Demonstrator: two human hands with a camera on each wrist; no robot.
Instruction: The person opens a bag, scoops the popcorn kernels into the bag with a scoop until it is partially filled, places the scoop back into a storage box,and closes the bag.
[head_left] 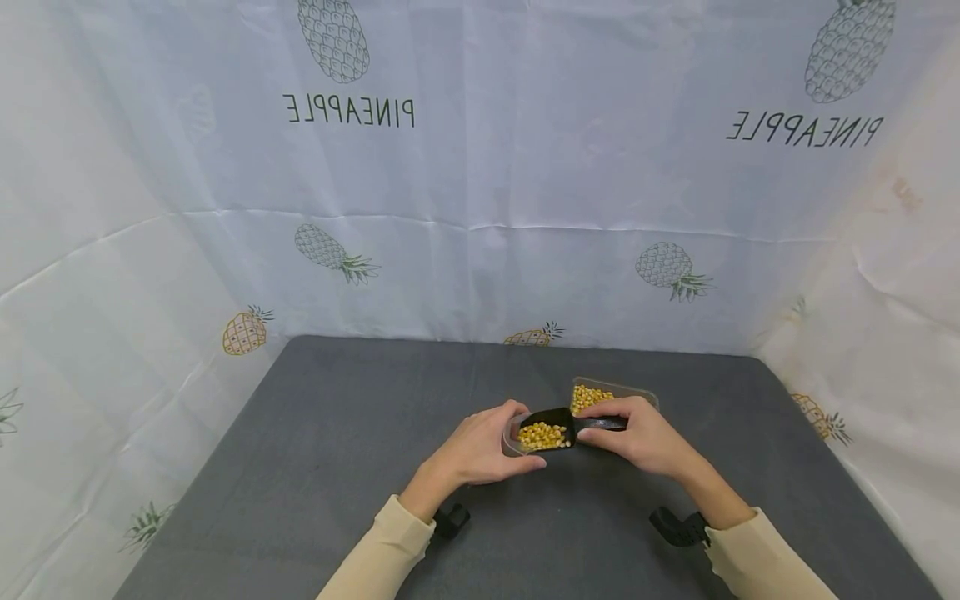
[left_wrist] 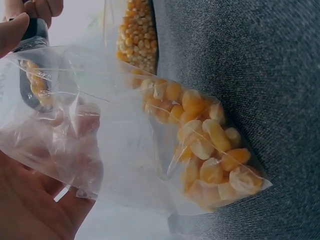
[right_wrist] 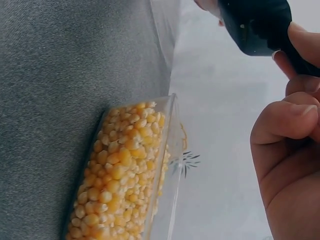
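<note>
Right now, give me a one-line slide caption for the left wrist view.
Left hand holds a clear plastic bag of corn kernels while a black scoop enters its mouth.

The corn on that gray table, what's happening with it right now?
A person's left hand holds a small clear plastic bag partly filled with corn kernels. The right hand grips a black scoop at the bag's mouth. Just behind it, a clear container of more kernels sits on the gray table.
</note>
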